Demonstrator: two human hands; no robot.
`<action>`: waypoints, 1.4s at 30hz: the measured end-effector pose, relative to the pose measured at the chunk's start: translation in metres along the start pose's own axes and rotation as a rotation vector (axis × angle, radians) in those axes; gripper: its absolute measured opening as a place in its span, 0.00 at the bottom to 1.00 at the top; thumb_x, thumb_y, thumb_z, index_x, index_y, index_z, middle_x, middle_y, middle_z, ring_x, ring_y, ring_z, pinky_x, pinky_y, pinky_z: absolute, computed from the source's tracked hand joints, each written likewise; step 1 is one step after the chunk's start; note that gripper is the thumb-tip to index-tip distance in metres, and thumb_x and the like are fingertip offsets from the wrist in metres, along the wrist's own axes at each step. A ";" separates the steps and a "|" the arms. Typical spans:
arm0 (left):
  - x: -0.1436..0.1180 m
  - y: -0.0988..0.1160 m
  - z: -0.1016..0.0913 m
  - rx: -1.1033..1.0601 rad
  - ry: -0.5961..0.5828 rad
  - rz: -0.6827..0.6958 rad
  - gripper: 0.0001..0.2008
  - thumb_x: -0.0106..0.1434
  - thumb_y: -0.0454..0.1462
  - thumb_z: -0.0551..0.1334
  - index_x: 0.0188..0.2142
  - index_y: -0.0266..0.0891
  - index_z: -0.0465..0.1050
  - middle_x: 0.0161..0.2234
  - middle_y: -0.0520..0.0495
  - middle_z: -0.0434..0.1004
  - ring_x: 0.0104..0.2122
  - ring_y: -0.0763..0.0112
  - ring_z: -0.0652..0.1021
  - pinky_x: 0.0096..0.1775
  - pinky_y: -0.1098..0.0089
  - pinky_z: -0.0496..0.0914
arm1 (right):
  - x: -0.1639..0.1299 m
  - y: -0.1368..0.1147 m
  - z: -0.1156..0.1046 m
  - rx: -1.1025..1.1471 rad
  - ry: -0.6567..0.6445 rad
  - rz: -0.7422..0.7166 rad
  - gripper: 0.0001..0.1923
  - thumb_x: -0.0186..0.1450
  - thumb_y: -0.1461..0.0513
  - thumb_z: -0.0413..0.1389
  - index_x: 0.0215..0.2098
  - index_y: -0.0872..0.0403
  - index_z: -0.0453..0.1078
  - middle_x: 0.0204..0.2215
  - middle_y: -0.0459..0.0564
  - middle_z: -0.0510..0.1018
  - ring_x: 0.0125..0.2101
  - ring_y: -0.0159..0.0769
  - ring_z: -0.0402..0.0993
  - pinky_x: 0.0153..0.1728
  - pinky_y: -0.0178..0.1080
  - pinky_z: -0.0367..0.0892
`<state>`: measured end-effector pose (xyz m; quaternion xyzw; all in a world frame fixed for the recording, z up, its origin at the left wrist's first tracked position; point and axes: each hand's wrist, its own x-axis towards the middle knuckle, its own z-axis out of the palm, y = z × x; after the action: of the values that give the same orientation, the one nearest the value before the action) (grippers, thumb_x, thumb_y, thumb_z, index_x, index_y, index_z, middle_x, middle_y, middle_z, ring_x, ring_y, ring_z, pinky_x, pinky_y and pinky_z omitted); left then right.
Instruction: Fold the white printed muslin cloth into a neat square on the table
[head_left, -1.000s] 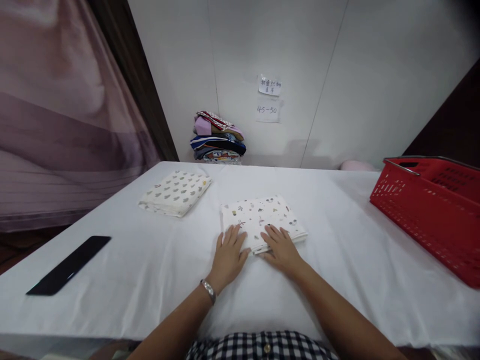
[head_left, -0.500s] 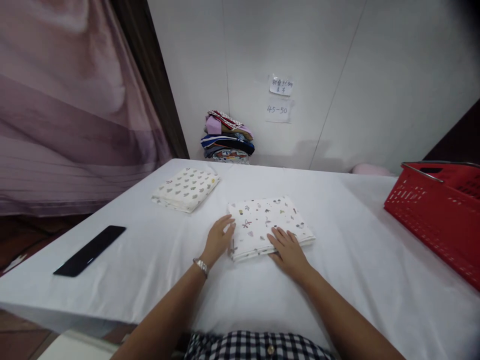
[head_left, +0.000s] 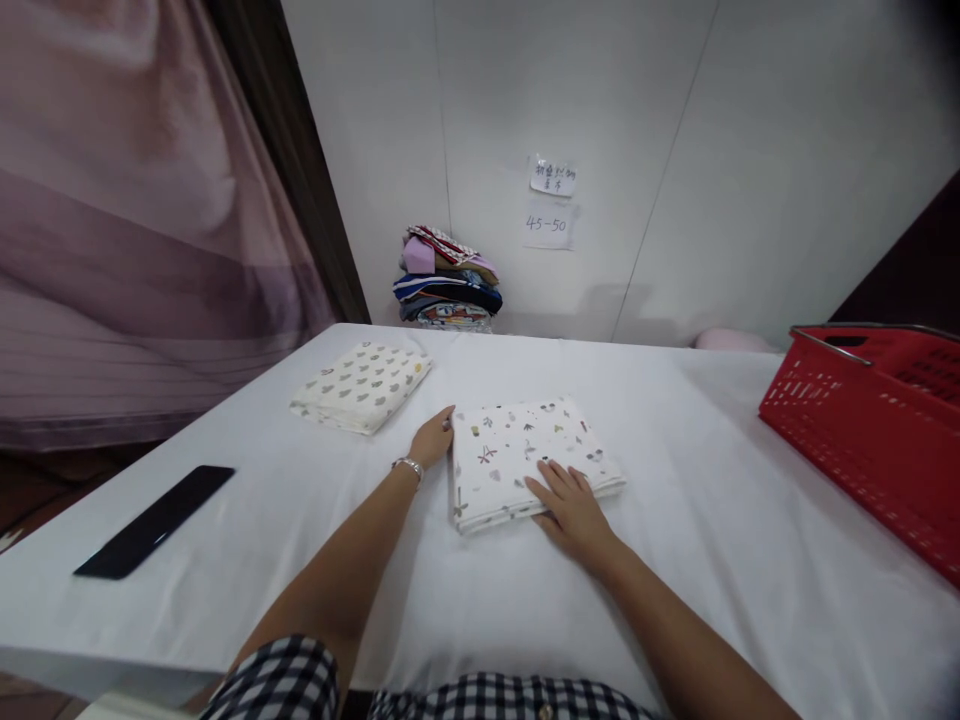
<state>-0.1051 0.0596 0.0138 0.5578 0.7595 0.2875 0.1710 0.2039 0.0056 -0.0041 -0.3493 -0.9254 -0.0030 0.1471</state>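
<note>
A folded white cloth (head_left: 517, 450) printed with small starfish, leaf and mushroom-like shapes lies on the table in front of me. At its far left corner is my left hand (head_left: 433, 440), a metal bracelet on the wrist, its fingers drawn together in a pinch at the cloth's edge. My right hand (head_left: 574, 510) rests open on the near side of the same cloth. Its fingers are spread flat over the top layer, while the thumb sits at the front folded edge. A second folded cloth (head_left: 364, 385), cream with grey-green motifs, lies farther back to the left.
A black phone-like slab (head_left: 157, 520) lies on the left part of the white-covered table (head_left: 300, 560). The red basket (head_left: 862, 430) with a metal handle stands at the right. Stacked folded fabrics (head_left: 448, 285) are by the back wall, left of two paper notes (head_left: 551, 200).
My left hand has moved forward along the cloth's left side to its far corner, and its fingers have closed. The right hand stays on the near side. The view has shifted slightly.
</note>
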 end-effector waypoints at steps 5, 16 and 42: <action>0.013 -0.002 0.000 -0.018 0.006 0.043 0.21 0.54 0.31 0.55 0.48 0.42 0.71 0.40 0.49 0.78 0.38 0.69 0.76 0.43 0.71 0.68 | 0.000 -0.003 -0.001 -0.007 0.023 -0.037 0.28 0.64 0.62 0.49 0.62 0.43 0.53 0.64 0.52 0.52 0.62 0.48 0.45 0.57 0.57 0.46; 0.023 0.000 0.004 -0.032 0.066 -0.058 0.12 0.56 0.37 0.56 0.38 0.42 0.74 0.34 0.48 0.78 0.34 0.65 0.75 0.37 0.69 0.67 | -0.001 -0.002 0.006 0.025 0.051 -0.072 0.23 0.65 0.64 0.49 0.58 0.42 0.60 0.60 0.50 0.60 0.61 0.44 0.51 0.57 0.56 0.46; -0.165 0.010 0.018 0.415 -0.047 0.702 0.26 0.65 0.43 0.51 0.61 0.40 0.53 0.62 0.42 0.55 0.62 0.58 0.54 0.60 0.49 0.49 | -0.022 -0.027 0.002 -0.022 0.039 -0.006 0.25 0.65 0.66 0.45 0.60 0.49 0.57 0.62 0.50 0.57 0.62 0.42 0.49 0.59 0.54 0.42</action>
<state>-0.0344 -0.0894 -0.0043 0.8121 0.5610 0.1561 -0.0365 0.2016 -0.0293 -0.0097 -0.3479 -0.9234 -0.0203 0.1611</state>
